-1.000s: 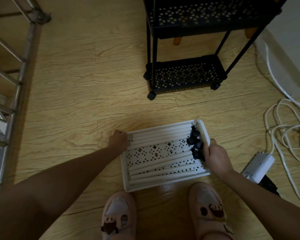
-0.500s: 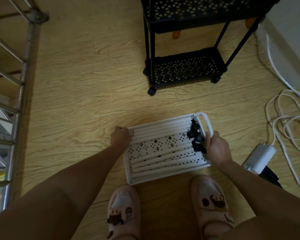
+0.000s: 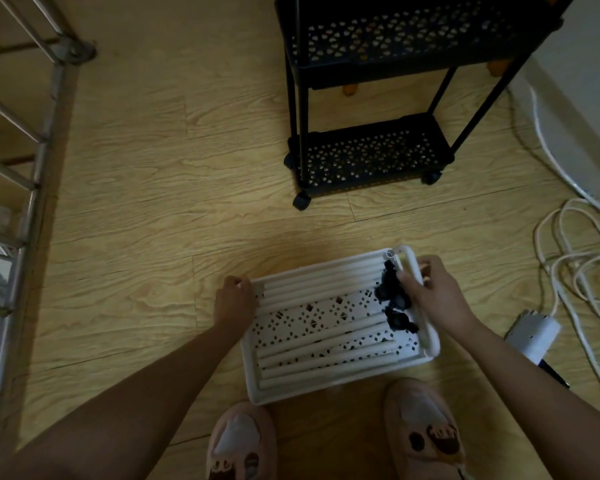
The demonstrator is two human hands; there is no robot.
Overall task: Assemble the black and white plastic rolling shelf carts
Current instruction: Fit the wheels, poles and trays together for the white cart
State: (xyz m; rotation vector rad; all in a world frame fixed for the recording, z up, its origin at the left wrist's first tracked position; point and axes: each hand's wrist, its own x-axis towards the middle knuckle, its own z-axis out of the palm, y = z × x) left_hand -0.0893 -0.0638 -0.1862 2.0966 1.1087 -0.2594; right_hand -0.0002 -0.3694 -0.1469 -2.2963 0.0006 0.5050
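Note:
A white perforated tray (image 3: 253, 386) lies on the wooden floor just ahead of my slippers. Several white tubes (image 3: 323, 277) lie in it, with black caster wheels (image 3: 397, 306) bunched at its right end. A white curved handle (image 3: 420, 303) stands along that right end. My left hand (image 3: 232, 303) grips the tray's left rim. My right hand (image 3: 433, 292) has its fingers curled around the white handle, thumb near the casters. The assembled black cart (image 3: 371, 157) stands on its wheels farther back.
A metal ladder-like frame (image 3: 25, 188) runs down the left edge. Loose white cables (image 3: 575, 258) and a white power adapter (image 3: 534, 336) lie on the floor to the right. A white wall base (image 3: 575, 109) is at the far right.
My right hand has shifted up along the tray's right end and now wraps the white handle higher up. The left hand stays on the left rim.

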